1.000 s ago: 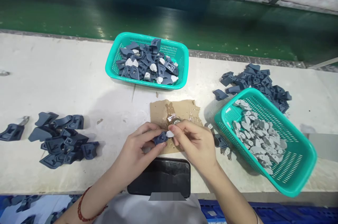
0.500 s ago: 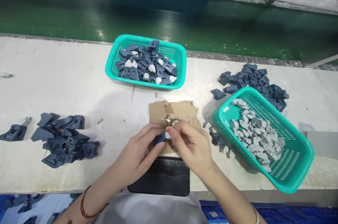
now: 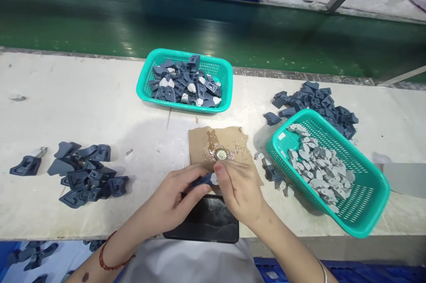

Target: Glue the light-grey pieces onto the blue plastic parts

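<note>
I have the left hand (image 3: 181, 195) pinching a dark part (image 3: 201, 180), the right hand (image 3: 241, 190) gripping a white piece (image 3: 214, 179) at its right end. A phone (image 3: 211, 223) lies just nearer.

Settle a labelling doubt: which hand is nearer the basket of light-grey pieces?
Right: the right hand is left of that basket; the left hand lies farther left.

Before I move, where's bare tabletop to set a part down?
Bare: between the left dark pile and the cardboard, and between the far basket and the right dark pile. Crowded: around the left hand, right hand and phone, and left of the near basket.
</note>
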`<state>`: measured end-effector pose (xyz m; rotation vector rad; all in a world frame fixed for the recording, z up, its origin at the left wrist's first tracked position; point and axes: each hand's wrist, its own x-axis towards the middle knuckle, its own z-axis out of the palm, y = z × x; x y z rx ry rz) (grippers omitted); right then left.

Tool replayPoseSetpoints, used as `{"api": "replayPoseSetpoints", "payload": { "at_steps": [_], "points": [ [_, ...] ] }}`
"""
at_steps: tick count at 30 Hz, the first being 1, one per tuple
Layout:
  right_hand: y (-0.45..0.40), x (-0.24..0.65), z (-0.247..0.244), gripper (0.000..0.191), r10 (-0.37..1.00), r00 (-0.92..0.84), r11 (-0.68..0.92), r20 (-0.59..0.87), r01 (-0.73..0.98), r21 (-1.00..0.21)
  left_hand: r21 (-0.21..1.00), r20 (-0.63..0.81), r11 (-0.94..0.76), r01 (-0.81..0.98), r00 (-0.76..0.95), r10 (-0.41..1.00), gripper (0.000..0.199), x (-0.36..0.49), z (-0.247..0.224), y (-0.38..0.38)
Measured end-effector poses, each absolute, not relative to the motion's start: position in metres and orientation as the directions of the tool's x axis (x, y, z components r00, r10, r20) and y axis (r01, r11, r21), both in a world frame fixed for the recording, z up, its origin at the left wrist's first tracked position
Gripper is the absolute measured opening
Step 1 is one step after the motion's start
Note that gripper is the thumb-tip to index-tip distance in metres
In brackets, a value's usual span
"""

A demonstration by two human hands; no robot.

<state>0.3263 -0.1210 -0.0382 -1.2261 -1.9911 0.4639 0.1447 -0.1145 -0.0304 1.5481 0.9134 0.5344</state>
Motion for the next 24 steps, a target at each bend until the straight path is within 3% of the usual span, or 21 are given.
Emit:
{"api": "replayPoseSetpoints", "payload": {
  "at_steps": [10,13,16,20,22,24],
  "points": [
    [-0.128,0.330,-0.031,0.044,0.920,-0.254,0.391,0.298,0.606,-0.693,0.957,-0.164,-0.030,0.287,0.625,0.763,0.027,0.146,-0.021,-0.113],
    [-0.131,0.340,-0.027,0.040,0.945,-0.242,0.321,0.219,0.568,-0.758,0.920,-0.144,-0.113,0.374,0.594,0.792,0.026,0.142,-0.013,-0.101],
    [-0.136,0.366,-0.019,0.034,0.971,-0.076,0.225,0.228,0.619,-0.753,0.808,-0.052,-0.240,0.539,0.469,0.881,0.029,0.132,-0.001,-0.079],
    [-0.143,0.426,-0.018,0.027,0.917,0.308,-0.116,0.253,0.815,-0.568,0.592,0.178,-0.406,0.696,0.378,0.909,0.045,0.124,0.014,-0.027],
    [-0.146,0.454,-0.027,0.031,0.919,0.347,-0.248,0.184,0.876,-0.414,0.473,0.268,-0.512,0.717,0.436,0.859,0.057,0.126,0.016,0.004],
    [-0.149,0.474,-0.037,0.040,0.947,0.297,-0.262,0.120,0.934,-0.245,0.464,0.231,-0.489,0.739,0.431,0.872,0.065,0.133,0.013,0.033]
  ]
}}
